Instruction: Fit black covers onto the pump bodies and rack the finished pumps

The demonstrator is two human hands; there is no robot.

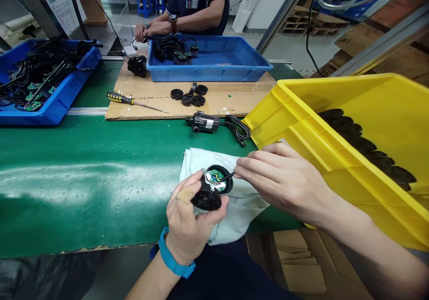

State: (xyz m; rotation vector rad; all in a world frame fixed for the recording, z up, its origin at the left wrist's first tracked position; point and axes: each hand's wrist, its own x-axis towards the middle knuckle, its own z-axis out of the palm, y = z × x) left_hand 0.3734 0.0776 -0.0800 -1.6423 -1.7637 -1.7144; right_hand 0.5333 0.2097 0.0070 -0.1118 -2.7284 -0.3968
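Note:
My left hand [187, 215] is closed around a black round pump housing [207, 198], its open end tipped up and to the right. Inside it a green circuit board [214, 176] with coloured wires shows. My right hand [278, 175] pinches a thin black piece [228, 177] that reaches into the housing's open end; I cannot tell whether it is a cable or a tool. Beneath both lies a white cloth [231, 222] on the green bench. Just beyond it rests a black pump [204, 122] with its coiled cable [237, 128].
A yellow bin [291, 108] with black parts stands right. On cardboard [140, 83] lie a screwdriver [122, 98] and several black round caps [187, 98]. Blue trays [214, 73] hold cabled parts, one more at left [63, 108]. Across the bench a co-worker's hands [157, 28] handle something dark.

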